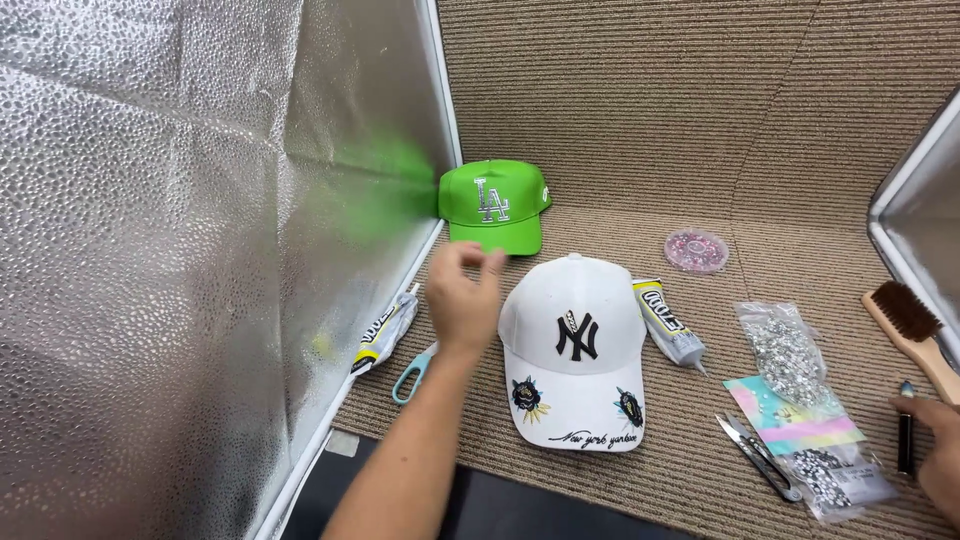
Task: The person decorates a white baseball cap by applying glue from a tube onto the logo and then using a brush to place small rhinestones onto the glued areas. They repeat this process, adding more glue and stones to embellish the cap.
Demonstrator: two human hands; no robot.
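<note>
Nearest the camera, the left hand [462, 300] hovers with fingers loosely curled, holding nothing, between the white cap [575, 350] and a glue tube [385, 333] by the mat's left edge. Teal-handled scissors [412, 374] lie under the wrist. Behind, a green cap [494, 203] sits against the silver reflector panel [200, 250]. Right of the white cap lie a second glue tube [670, 322], a round rhinestone dish [696, 251], thread snips [758, 457] and bags of rhinestones [785, 350]. At the mat's right edge, the right hand [935, 450] touches a dark pen-like tool [905, 430] beside a wooden brush [915, 335]; its grip cannot be told.
</note>
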